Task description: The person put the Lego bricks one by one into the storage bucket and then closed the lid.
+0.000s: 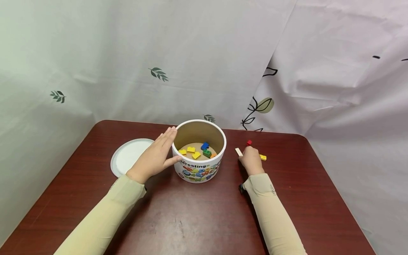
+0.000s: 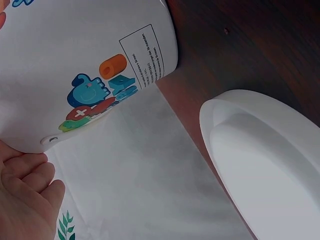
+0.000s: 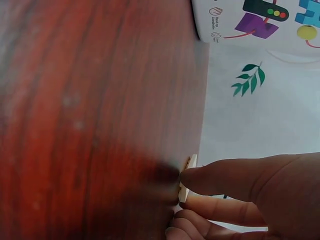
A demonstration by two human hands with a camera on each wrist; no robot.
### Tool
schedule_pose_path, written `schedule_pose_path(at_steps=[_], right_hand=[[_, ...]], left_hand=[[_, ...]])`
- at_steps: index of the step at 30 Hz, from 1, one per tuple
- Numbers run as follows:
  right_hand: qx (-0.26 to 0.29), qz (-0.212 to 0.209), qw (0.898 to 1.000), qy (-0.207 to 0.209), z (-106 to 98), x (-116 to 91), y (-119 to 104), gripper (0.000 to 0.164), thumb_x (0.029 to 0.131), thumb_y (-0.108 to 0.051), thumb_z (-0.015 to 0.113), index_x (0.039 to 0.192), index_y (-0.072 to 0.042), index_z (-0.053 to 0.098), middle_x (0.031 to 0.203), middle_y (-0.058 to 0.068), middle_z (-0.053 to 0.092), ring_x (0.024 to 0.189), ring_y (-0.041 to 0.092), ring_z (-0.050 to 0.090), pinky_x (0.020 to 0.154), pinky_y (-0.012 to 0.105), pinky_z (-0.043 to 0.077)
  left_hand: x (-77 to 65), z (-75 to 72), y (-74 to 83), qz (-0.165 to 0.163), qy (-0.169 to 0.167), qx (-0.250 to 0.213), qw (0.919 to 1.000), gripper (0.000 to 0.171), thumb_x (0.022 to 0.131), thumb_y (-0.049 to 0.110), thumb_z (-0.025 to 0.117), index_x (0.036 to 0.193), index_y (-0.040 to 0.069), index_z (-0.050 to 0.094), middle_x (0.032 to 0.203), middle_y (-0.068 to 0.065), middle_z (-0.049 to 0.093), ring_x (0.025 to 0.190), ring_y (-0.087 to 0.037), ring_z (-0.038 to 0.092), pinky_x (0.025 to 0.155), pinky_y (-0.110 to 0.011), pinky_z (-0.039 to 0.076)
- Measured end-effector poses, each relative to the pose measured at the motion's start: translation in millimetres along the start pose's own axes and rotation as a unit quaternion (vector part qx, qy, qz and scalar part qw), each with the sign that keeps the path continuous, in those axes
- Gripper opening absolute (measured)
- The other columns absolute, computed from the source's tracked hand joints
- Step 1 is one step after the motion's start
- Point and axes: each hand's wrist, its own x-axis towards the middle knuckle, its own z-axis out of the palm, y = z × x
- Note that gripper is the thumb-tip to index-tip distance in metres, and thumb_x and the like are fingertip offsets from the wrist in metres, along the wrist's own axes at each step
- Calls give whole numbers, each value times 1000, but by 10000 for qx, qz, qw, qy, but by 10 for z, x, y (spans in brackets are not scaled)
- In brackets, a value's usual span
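Observation:
A white printed tub [image 1: 199, 171] stands on the table with toy bricks inside: several yellow bricks [image 1: 191, 150], a blue brick [image 1: 205, 146], a green brick [image 1: 207, 153] and a bit of orange. My left hand [image 1: 156, 156] rests against the tub's left side, fingers straight near the rim and thumb across the front. To the right of the tub, my right hand [image 1: 250, 161] pinches a long white brick [image 1: 238, 152] low at the tabletop. The right wrist view has thumb and forefinger on that white brick [image 3: 189, 177]. A red brick [image 1: 249, 142] and a yellow brick [image 1: 262, 157] lie beside this hand.
A round white lid [image 1: 127, 156] lies left of the tub, partly behind my left hand. Dark red-brown wood makes up the tabletop [image 1: 178, 219]. Pale cloth [image 1: 197, 53] with leaf prints hangs behind the table's far edge.

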Motion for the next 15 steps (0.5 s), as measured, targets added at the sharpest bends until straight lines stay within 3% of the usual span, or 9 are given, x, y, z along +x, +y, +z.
schedule_pose_path(at_steps=[7, 15], right_hand=[[65, -18, 10000, 22, -17, -18, 1, 34, 77, -3, 59, 47, -9, 43, 47, 0, 35, 53, 24, 45, 50, 31, 38], [304, 68, 9995, 26, -46, -62, 9, 18, 76, -5, 63, 58, -4, 58, 56, 4, 55, 59, 23, 53, 55, 33, 45]], left_hand=[[2, -5, 4, -16, -27, -8, 10000, 92, 87, 58, 55, 148, -1, 20, 154, -16, 18, 142, -26, 13, 114, -46, 19], [-2, -17, 19, -41, -39, -39, 10000, 92, 86, 55, 58, 148, -1, 20, 154, -16, 19, 142, -29, 15, 115, -42, 16]])
